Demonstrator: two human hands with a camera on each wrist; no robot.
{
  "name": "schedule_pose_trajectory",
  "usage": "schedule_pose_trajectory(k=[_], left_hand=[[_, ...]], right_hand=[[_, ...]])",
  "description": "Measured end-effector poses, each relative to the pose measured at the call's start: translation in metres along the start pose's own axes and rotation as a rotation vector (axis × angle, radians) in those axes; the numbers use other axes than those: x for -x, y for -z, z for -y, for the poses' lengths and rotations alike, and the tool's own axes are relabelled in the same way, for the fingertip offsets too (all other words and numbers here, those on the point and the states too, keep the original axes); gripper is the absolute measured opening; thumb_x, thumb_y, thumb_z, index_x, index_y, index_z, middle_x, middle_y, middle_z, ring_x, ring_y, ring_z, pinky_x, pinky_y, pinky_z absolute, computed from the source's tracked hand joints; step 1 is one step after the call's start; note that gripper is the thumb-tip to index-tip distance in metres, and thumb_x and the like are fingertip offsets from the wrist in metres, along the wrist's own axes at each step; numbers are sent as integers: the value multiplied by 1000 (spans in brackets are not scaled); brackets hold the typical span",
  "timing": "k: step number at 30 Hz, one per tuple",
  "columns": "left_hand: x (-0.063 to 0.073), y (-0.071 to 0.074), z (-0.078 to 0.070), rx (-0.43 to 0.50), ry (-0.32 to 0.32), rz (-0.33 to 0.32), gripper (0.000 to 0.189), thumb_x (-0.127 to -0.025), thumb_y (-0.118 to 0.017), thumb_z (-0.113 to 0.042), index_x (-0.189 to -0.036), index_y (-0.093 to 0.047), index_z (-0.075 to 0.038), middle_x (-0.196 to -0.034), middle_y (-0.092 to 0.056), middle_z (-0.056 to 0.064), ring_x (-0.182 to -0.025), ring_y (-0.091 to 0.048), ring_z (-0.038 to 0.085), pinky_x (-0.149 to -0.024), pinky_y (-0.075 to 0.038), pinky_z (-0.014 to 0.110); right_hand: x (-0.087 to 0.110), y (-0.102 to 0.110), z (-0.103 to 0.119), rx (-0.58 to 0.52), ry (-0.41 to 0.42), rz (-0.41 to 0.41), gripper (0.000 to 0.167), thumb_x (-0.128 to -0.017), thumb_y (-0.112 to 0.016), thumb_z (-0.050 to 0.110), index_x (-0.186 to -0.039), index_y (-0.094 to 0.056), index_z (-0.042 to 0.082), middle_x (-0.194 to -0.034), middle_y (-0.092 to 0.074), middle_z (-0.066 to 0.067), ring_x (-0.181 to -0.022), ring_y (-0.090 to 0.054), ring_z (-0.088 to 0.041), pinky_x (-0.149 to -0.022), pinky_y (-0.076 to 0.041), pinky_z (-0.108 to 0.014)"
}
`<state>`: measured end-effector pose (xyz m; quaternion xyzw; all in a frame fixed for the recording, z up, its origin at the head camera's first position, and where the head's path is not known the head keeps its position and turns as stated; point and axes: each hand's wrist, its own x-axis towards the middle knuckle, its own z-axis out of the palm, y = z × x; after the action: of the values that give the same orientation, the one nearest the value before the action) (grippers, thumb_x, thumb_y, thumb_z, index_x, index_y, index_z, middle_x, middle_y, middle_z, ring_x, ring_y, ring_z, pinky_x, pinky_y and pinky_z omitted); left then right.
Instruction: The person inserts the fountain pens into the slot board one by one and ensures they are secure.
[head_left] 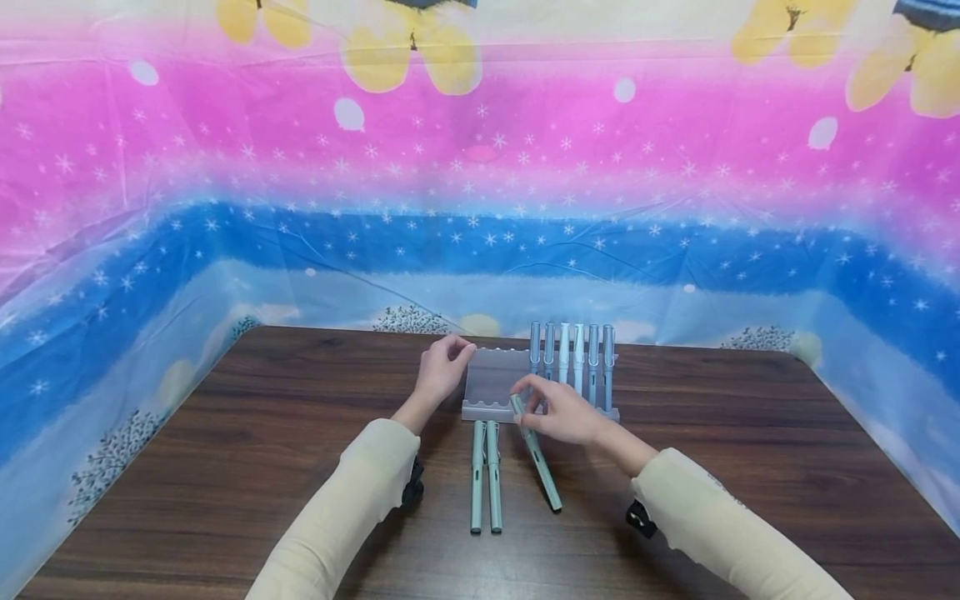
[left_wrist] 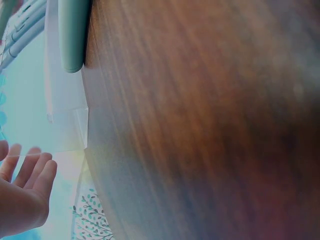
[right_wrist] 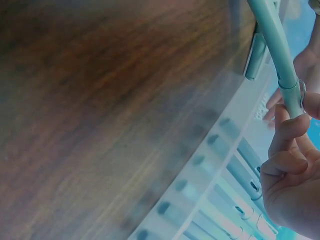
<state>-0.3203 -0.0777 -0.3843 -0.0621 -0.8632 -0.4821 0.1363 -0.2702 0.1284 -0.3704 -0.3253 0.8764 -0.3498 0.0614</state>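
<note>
My left hand (head_left: 441,367) pinches the upper left corner of a clear pen rack (head_left: 495,379) between thumb and fingers. In my right hand (head_left: 564,410) is a green pen (head_left: 542,467), pinched near its clip end. This pen slants in front of the rack, its other end pointing down toward me. The right wrist view shows thumb and fingers around the green pen (right_wrist: 277,50). Several blue-grey and pale pens (head_left: 594,354) stand side by side in the rack's right part. Two more green pens (head_left: 477,479) lie parallel on the table before the rack.
The dark wooden table (head_left: 225,467) carries everything. A patterned cloth (head_left: 480,242) in pink and blue hangs behind it and along both sides. The rack's notched front ledge (head_left: 487,412) faces me.
</note>
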Motion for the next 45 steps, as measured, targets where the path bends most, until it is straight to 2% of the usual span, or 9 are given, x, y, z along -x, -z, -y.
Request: schedule_pose_trajectory(k=[7,17,22,27,33,37,45], left_hand=[[0,0,1,4,-3,0,20,-89,-53,-21,-93,-62,-4,-98,-61,10,-96,-54,23,-84,-41,36],[0,0,1,18,3,7,20,-89,-53,-21,-94,-62,-4,-98,-61,9,-95,-54,22,-83,-41,36],[0,0,1,20,1,11,19,-89,-53,-21,-94,-62,-4,-99,-61,10,-96,-54,23,-84,-41,37],[1,0,1,22,3,15,19,-89,-53,-21,-94,-61,-4,-101,-61,10,-97,-54,24,-84,-41,37],[1,1,0,22,0,14,20,-89,-53,-21,-94,-61,-4,-101,-60,10,-98,-53,24,-84,-41,38],[1,1,1,22,-4,12,20,-89,-53,-21,-94,-61,-4,-101,-60,10,-98,-53,24,-85,-40,38],[0,0,2,21,-9,7,20,-89,-53,-21,-94,-61,-3,-101,-61,11,-97,-53,24,-85,-40,38]], right_hand=[[-2,8,3,-61,-39,-54,33,-84,-60,17,-115,-48,16,-80,-57,1,-57,-55,-22,-52,-46,-31],[-8,21,5,-48,6,-131,35,-85,-59,19,-118,-46,17,-81,-58,0,-52,-53,-28,-47,-44,-33],[-14,29,8,-18,17,-183,35,-85,-59,19,-118,-47,16,-80,-57,0,-54,-54,-22,-50,-45,-32],[-18,36,12,12,10,-244,35,-85,-59,19,-118,-46,16,-83,-57,-1,-57,-55,-24,-50,-43,-33],[-20,42,14,-29,23,-299,36,-85,-58,17,-118,-45,17,-87,-58,-2,-60,-55,-26,-50,-43,-34],[-22,44,15,-50,50,-347,35,-87,-56,17,-120,-45,17,-88,-58,-4,-56,-54,-26,-47,-41,-33],[-27,44,16,21,87,-473,34,-87,-56,17,-120,-46,17,-89,-59,-3,-46,-46,-15,-40,-37,-31]])
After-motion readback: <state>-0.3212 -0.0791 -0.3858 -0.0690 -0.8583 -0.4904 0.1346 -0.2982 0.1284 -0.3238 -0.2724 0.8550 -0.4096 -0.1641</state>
